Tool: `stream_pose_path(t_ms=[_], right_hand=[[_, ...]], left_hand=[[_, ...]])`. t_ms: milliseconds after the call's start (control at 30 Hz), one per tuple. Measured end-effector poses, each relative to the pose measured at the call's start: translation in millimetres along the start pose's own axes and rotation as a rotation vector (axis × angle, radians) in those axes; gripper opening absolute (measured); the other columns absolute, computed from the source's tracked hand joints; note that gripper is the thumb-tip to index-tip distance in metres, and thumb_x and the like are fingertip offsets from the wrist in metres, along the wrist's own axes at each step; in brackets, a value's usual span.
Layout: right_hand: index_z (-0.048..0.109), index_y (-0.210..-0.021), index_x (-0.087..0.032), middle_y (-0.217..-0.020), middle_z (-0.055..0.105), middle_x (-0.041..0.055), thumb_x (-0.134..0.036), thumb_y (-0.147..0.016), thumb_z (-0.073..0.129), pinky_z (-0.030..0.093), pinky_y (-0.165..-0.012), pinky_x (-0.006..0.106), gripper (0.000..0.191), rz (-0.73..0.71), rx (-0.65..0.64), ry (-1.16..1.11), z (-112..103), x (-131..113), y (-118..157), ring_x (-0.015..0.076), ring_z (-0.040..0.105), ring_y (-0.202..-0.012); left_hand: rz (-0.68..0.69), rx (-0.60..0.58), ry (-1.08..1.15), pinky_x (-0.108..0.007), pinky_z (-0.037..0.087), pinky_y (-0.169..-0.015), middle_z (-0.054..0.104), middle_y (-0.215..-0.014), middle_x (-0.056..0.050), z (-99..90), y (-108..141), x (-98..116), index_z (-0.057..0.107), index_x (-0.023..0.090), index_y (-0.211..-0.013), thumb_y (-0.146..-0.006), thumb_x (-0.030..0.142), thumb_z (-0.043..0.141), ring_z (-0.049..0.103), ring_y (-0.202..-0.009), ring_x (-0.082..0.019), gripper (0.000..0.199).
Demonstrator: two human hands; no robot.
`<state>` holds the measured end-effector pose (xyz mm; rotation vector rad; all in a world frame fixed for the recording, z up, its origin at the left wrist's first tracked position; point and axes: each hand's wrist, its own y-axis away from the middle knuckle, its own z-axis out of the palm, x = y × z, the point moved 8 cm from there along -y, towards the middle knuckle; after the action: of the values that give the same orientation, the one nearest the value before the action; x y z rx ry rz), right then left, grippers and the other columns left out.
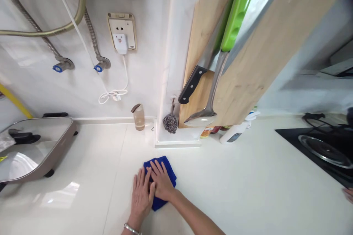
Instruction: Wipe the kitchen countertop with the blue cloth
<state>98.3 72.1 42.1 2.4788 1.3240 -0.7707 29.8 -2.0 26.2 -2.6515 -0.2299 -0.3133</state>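
Note:
A folded dark blue cloth (159, 204) lies on the white countertop (234, 183), below the wall corner. My right hand (161, 183) rests flat on it with the fingers stretched out and slightly spread. My left hand (142, 192), with a silver bracelet at its wrist, lies flat along the cloth's left edge. Its fingers are extended, and its thumb side touches my right hand. Neither hand grips anything, and part of the cloth is hidden beneath them.
A lidded electric pan (52, 150) stands left. A small brown-tinted container (139, 117) sits by the wall. A steel scrubber (170, 123), spatula (213, 95), knife (191, 86) and cutting board (256, 69) hang near the corner. A black stove (317, 150) and another person's fingers (349, 194) are right.

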Motion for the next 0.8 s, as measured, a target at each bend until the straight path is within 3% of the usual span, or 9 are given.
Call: stream_pose_path(t_ms=[67,167,300,433,567,700,800], right_hand=[[0.052,-0.140,-0.021,-0.151,0.045,0.0103,-0.035,-0.095,0.039,0.024,-0.122,0.051,0.049,0.019,0.086,-0.204,-11,13,19,0.0231,0.034,-0.144],[0.066,-0.122,-0.021,-0.133,0.062,0.0104,-0.036,-0.098,0.028,0.043,-0.113,0.043,0.047,0.160,0.393,-0.420,-34,55,74,0.0201,0.055,-0.127],[0.067,-0.117,-0.022,-0.124,0.067,0.0105,-0.039,-0.097,0.034,0.051,-0.105,0.044,0.042,0.323,0.635,-0.285,-39,102,181,0.0233,0.062,-0.117],[0.065,-0.120,-0.023,-0.128,0.065,0.0092,-0.031,-0.096,0.039,0.057,-0.099,0.045,0.036,0.244,0.706,-0.001,-23,109,262,0.0243,0.061,-0.118],[0.051,-0.140,-0.025,-0.140,0.057,0.0068,-0.021,-0.095,0.038,0.057,-0.100,0.043,0.047,0.094,0.672,0.218,-5,91,287,0.0237,0.053,-0.130],[0.046,-0.144,-0.025,-0.143,0.054,0.0059,-0.018,-0.095,0.039,0.056,-0.102,0.043,0.050,0.110,0.674,0.274,-4,86,285,0.0231,0.051,-0.132],[0.046,-0.144,-0.025,-0.142,0.055,0.0062,-0.018,-0.095,0.038,0.057,-0.100,0.042,0.050,0.116,0.682,0.282,-5,88,284,0.0230,0.052,-0.131]], left_hand=[[0.003,-0.004,0.004,-0.056,0.036,-0.117,0.037,-0.159,-0.011,0.6,0,1,0.029,0.028,-0.155,-0.100,0.034,0.042,0.032,-0.147,-0.027,0.057],[-0.020,0.010,0.022,-0.057,0.038,-0.116,0.039,-0.157,-0.012,-0.1,1,0,0.041,0.025,-0.150,-0.099,0.036,0.045,0.035,-0.146,-0.029,0.052],[-0.054,0.031,0.073,-0.056,0.038,-0.116,0.046,-0.153,-0.013,0.3,1,-6,0.048,0.021,-0.144,-0.098,0.037,0.044,0.039,-0.144,-0.028,0.049],[-0.133,0.039,0.108,-0.054,0.042,-0.114,0.052,-0.148,-0.014,0.1,-4,-17,0.050,0.019,-0.142,-0.097,0.038,0.044,0.044,-0.140,-0.029,0.049],[-0.115,0.080,0.145,-0.054,0.043,-0.113,0.037,-0.158,-0.017,-3.0,-17,-2,0.040,0.015,-0.148,-0.098,0.036,0.043,0.029,-0.149,-0.032,0.055],[0.084,-0.012,0.121,-0.057,0.038,-0.115,0.040,-0.156,-0.018,14.0,-24,48,0.039,0.014,-0.149,-0.098,0.036,0.042,0.029,-0.148,-0.032,0.056],[0.138,-0.061,0.047,-0.062,0.033,-0.117,0.035,-0.158,-0.020,27.0,-22,73,0.041,0.013,-0.149,-0.096,0.037,0.045,0.026,-0.149,-0.037,0.058]])
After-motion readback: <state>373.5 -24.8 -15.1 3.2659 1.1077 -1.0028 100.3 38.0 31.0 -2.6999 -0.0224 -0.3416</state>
